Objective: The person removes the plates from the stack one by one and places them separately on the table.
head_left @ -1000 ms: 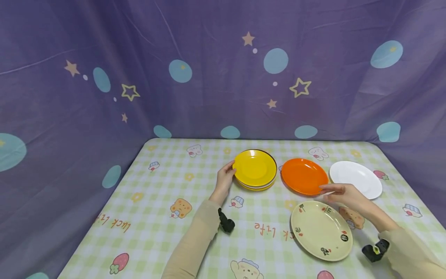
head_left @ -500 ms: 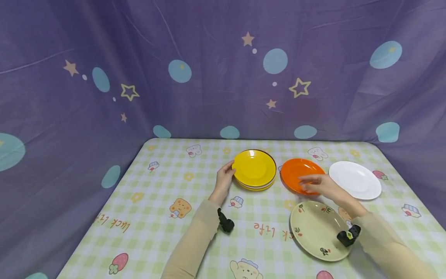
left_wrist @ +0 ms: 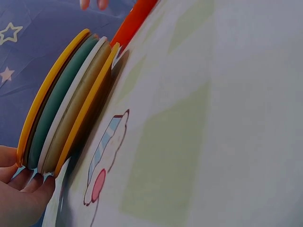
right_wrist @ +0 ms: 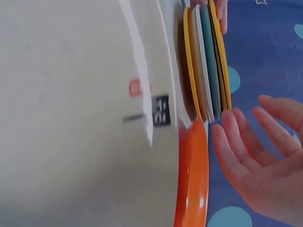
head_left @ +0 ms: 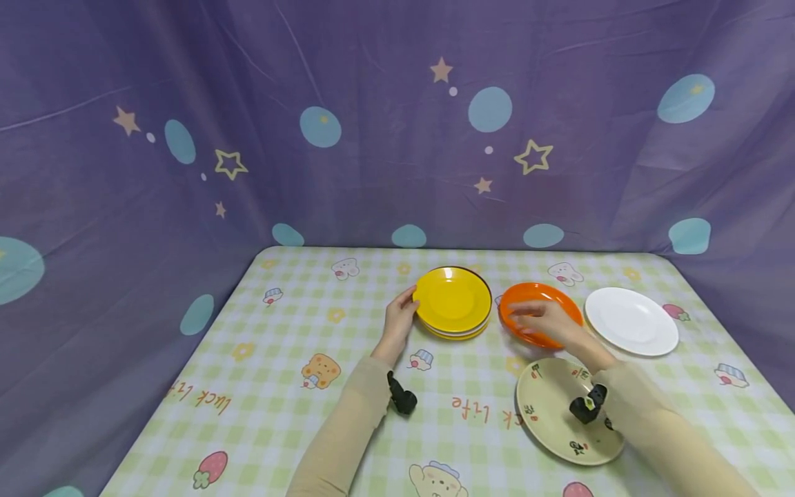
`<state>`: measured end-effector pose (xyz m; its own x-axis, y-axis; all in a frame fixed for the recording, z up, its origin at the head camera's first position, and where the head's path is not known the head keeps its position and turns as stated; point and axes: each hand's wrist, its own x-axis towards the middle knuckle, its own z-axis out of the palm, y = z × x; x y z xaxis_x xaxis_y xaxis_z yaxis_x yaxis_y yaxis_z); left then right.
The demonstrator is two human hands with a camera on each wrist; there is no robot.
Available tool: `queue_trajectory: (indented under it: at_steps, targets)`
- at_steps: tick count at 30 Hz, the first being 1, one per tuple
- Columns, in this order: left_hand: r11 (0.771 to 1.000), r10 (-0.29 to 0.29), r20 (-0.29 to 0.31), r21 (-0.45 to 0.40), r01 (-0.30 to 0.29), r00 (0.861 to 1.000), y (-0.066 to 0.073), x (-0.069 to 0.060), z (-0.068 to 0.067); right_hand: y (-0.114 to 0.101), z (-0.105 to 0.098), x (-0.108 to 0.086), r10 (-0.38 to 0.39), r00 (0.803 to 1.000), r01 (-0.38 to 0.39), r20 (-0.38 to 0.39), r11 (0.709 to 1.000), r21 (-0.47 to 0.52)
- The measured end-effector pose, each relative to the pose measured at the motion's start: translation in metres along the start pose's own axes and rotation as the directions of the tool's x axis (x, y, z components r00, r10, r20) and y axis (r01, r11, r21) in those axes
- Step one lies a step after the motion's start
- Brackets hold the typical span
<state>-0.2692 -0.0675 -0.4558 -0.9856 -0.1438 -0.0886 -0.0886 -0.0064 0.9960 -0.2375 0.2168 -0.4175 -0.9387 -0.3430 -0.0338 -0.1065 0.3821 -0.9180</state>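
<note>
A stack of several plates (head_left: 453, 298) with a yellow one on top stands at the middle of the table; yellow, green, white and tan rims show in the left wrist view (left_wrist: 71, 101). My left hand (head_left: 399, 323) grips its left rim, thumb at the top plate and fingertips against the lower rims (left_wrist: 23, 194). Over the orange plate (head_left: 535, 291) hovers my right hand (head_left: 548, 323), holding nothing. In the right wrist view its fingers are spread (right_wrist: 265, 156), near the stack's right edge (right_wrist: 206, 66).
A white plate (head_left: 632, 322) lies right of the orange one. Nearer me, a cream plate with dark and red marks (head_left: 553, 414) lies partly under my right forearm. The checked tablecloth (head_left: 261, 414) runs back to a purple curtain (head_left: 373, 186).
My right hand has moved left, from the orange plate's right edge to above its middle, towards the stack. My left hand and the plates have stayed in place.
</note>
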Motion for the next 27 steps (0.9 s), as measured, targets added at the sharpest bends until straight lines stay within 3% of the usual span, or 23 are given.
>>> queue_trajectory:
  at_steps: [8,17,27]
  targets:
    - [1.0,-0.015,-0.003,0.022,0.015,1.0,0.001,-0.001,0.0,-0.007,0.013,0.012,0.054,0.998,-0.054,-0.037,0.998,0.013]
    - [0.999,-0.026,-0.01,0.024,0.026,1.0,0.001,-0.001,0.0,-0.011,0.026,0.03,0.121,0.988,-0.11,-0.096,0.987,0.117]
    - [0.999,-0.026,-0.018,0.043,0.026,1.0,0.001,-0.002,0.001,-0.011,0.034,0.042,0.177,0.974,-0.164,-0.143,0.981,0.102]
